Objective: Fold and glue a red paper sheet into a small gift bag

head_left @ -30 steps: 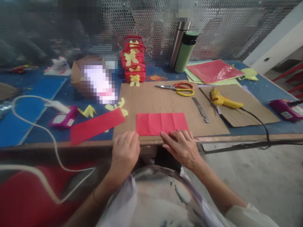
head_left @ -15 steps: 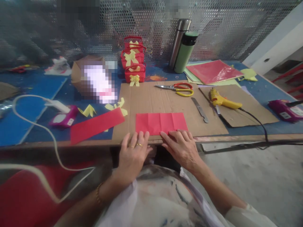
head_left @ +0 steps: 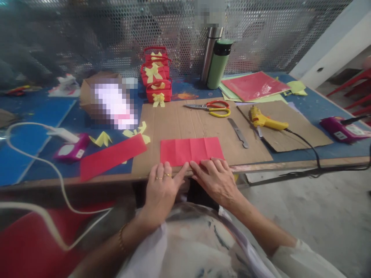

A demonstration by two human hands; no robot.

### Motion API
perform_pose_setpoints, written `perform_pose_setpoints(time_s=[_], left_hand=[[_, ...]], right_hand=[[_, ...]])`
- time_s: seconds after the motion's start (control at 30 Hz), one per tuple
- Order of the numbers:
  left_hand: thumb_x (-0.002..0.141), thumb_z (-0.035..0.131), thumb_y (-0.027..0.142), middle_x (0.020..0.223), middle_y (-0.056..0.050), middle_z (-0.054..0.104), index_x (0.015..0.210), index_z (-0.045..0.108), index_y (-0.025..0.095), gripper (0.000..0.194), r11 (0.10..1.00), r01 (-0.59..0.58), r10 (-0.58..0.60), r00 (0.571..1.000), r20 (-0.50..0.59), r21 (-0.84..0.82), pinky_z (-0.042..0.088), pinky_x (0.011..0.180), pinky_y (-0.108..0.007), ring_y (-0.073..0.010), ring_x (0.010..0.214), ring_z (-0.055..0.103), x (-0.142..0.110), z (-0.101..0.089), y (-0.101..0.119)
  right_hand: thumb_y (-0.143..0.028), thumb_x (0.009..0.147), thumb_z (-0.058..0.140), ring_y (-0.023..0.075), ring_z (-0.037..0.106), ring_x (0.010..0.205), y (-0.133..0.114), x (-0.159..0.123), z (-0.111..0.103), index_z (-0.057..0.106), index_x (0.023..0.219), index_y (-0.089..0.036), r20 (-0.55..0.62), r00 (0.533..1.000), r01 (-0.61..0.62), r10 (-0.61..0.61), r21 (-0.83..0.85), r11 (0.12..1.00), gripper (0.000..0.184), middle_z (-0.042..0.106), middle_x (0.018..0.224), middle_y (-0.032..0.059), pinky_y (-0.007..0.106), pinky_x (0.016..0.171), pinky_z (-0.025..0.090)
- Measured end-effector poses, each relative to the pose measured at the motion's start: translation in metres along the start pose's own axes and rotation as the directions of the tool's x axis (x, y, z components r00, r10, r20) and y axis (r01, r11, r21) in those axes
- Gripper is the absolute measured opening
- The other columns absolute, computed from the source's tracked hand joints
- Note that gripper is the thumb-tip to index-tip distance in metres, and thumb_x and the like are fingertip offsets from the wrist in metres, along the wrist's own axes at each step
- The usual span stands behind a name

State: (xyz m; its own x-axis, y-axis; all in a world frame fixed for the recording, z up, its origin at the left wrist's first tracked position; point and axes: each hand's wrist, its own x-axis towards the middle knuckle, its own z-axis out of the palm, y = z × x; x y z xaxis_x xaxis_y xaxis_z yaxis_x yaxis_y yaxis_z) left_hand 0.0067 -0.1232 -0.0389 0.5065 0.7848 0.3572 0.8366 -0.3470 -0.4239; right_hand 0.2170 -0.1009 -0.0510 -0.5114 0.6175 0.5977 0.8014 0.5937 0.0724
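Head view: creased red paper flat on cardboard sheet, long axis left-right, just ahead of left hand and right hand, both open, equally near, fingertips at near edge.

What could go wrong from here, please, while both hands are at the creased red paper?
The creased red paper might shift or crease askew, as the left hand and right hand are only at its near edge.

The glue gun's black cord runs over the table's front edge, so a passing arm could snag it and drag the yellow glue gun.

The bare metal blade lies beyond the right hand and could nick it on a careless reach.
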Motion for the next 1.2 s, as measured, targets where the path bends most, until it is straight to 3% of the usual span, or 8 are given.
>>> perform_pose_setpoints(time_s=[0.2, 0.37, 0.53, 0.7, 0.9, 0.97, 1.07, 1.2], left_hand=[[0.093, 0.068, 0.029, 0.117, -0.018, 0.068, 0.14, 0.064, 0.03, 0.047, 0.991, 0.051, -0.061, 0.995, -0.078, -0.122, 0.052, 0.095, -0.049, -0.0317, 0.108, 0.065, -0.001, 0.001, 0.0], [0.092, 0.069, 0.025, 0.115, -0.019, 0.067, 0.137, 0.066, 0.027, 0.045, 0.984, 0.059, -0.079, 0.991, -0.112, -0.17, 0.052, 0.093, -0.05, -0.0328, 0.107, 0.064, 0.0, 0.0, 0.0], [0.091, 0.07, 0.025, 0.114, -0.019, 0.067, 0.136, 0.067, 0.026, 0.044, 0.988, 0.052, -0.071, 0.99, -0.125, -0.147, 0.053, 0.091, -0.049, -0.0332, 0.107, 0.064, 0.0, -0.001, 0.0], [0.091, 0.07, 0.024, 0.116, -0.021, 0.066, 0.138, 0.065, 0.025, 0.047, 0.986, 0.042, -0.062, 0.991, -0.119, -0.16, 0.052, 0.091, -0.05, -0.0351, 0.108, 0.064, -0.001, -0.001, -0.001], [0.091, 0.07, 0.025, 0.118, -0.022, 0.067, 0.14, 0.063, 0.026, 0.049, 0.987, 0.05, -0.064, 0.994, -0.086, -0.155, 0.05, 0.094, -0.052, -0.0357, 0.109, 0.064, 0.0, 0.002, 0.001], [0.092, 0.069, 0.026, 0.118, -0.022, 0.067, 0.139, 0.064, 0.026, 0.048, 0.987, 0.054, -0.066, 0.994, -0.081, -0.15, 0.05, 0.095, -0.051, -0.0352, 0.109, 0.065, 0.0, 0.002, 0.002], [0.093, 0.068, 0.028, 0.118, -0.02, 0.068, 0.139, 0.064, 0.027, 0.046, 0.985, 0.065, -0.08, 0.993, -0.09, -0.158, 0.049, 0.096, -0.05, -0.0332, 0.108, 0.064, 0.0, 0.002, 0.002], [0.093, 0.067, 0.024, 0.116, -0.017, 0.07, 0.13, 0.069, 0.022, 0.037, 0.974, 0.107, -0.13, 0.986, -0.107, -0.198, 0.048, 0.095, -0.047, -0.0303, 0.104, 0.065, -0.002, -0.003, -0.001]], right_hand=[[-0.018, 0.097, 0.061, 0.0208, 0.061, 0.105, 0.008, -0.014, 0.0, 0.066, 0.127, -0.014, -0.054, 0.998, -0.01, 0.016, 0.094, 0.995, 0.03, 0.072, 0.11, 0.0104, 0.039, 0.106, 0.045], [-0.017, 0.097, 0.06, 0.0214, 0.065, 0.102, 0.023, -0.029, -0.006, 0.06, 0.136, -0.017, -0.095, 0.991, -0.087, 0.093, 0.062, 0.994, 0.039, 0.074, 0.108, 0.0099, 0.04, 0.102, 0.049], [-0.016, 0.096, 0.063, 0.0214, 0.064, 0.102, 0.035, -0.038, -0.015, 0.058, 0.139, -0.016, -0.085, 0.992, -0.091, 0.089, -0.017, 0.996, 0.043, 0.075, 0.111, 0.0096, 0.039, 0.102, 0.047], [-0.017, 0.095, 0.062, 0.0217, 0.061, 0.092, 0.045, -0.047, -0.02, 0.061, 0.134, -0.015, -0.102, 0.986, -0.136, 0.129, -0.062, 0.989, 0.039, 0.074, 0.103, 0.0095, 0.04, 0.095, 0.046], [-0.025, 0.097, 0.06, 0.0282, 0.061, 0.101, 0.032, -0.024, -0.037, 0.061, 0.136, -0.022, -0.214, 0.948, -0.253, 0.236, -0.054, 0.966, 0.039, 0.071, 0.109, 0.0126, 0.045, 0.092, 0.046], [-0.024, 0.098, 0.057, 0.028, 0.061, 0.106, 0.019, -0.006, -0.035, 0.059, 0.139, -0.02, -0.219, 0.963, -0.155, 0.159, 0.033, 0.987, 0.04, 0.069, 0.112, 0.0139, 0.044, 0.094, 0.046], [-0.025, 0.101, 0.054, 0.0229, 0.059, 0.095, 0.004, 0.012, -0.019, 0.065, 0.131, -0.02, -0.068, 0.995, 0.079, -0.068, 0.178, 0.981, 0.033, 0.069, 0.101, 0.01, 0.039, 0.086, 0.046], [-0.025, 0.102, 0.054, 0.0193, 0.053, 0.082, -0.001, 0.011, 0.005, 0.071, 0.116, -0.017, 0.026, 0.998, 0.053, -0.062, 0.247, 0.967, 0.024, 0.069, 0.095, 0.0081, 0.035, 0.074, 0.04]])
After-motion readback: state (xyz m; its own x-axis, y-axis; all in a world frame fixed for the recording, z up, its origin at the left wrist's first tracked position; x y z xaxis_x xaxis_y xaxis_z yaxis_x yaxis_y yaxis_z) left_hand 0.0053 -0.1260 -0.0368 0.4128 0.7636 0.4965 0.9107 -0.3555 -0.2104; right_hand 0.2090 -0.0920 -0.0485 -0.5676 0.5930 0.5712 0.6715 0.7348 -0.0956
